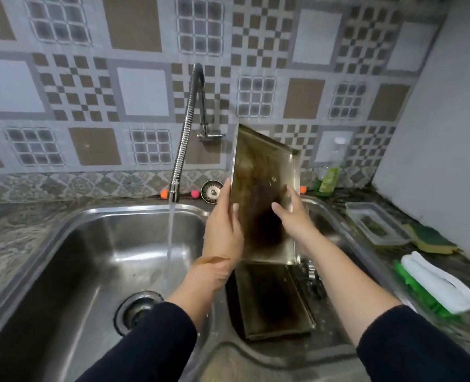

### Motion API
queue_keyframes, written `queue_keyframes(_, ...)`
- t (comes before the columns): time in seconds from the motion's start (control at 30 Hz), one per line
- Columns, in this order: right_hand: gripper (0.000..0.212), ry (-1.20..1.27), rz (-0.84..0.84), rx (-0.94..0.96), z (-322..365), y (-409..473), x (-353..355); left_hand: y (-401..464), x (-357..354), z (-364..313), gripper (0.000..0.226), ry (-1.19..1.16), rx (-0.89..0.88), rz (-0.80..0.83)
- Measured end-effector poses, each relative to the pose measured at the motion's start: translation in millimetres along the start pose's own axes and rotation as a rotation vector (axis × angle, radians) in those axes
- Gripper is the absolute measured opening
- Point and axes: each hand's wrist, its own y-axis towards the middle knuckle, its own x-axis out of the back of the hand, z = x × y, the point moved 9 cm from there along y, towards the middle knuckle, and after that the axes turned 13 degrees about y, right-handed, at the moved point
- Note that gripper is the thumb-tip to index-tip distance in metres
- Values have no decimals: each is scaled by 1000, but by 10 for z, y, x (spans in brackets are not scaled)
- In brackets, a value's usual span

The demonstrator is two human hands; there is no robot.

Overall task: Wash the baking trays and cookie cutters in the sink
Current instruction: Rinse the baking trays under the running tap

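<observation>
A metal baking tray (264, 172) with dark burnt stains stands tilted on end over the sink's right side. My left hand (224, 224) grips its left edge, thumb on the inner face. My right hand (293, 213) holds the tray's right part, fingers on the stained face. A second stained tray (272, 299) lies flat below it on the drainer. Metal cookie cutters (312, 274) show partly behind my right forearm. Water runs from the flexible tap (182, 142) into the steel sink basin (104, 257).
A drain strainer (211, 191) leans at the back rim. On the right counter are a green soap bottle (328, 179), a clear plastic box (374, 223), a yellow-green sponge (432, 238) and a white cloth on a green one (435, 282). The sink drain (138, 308) is open.
</observation>
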Motion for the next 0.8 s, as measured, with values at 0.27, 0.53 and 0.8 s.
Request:
queue_keyframes(0.27,83,-247,97,-274,-1144,-28,580,-953,-648,1028,68,851,283,738)
queue_keyframes(0.53,85,-580,205,-489,-2017,-85,510,-1280,-650,1207,75,1205,227,890)
queue_keyframes(0.8,85,-860,267,-536,-2218,-180,352,-1248,-652,1203,71,1218,199,915)
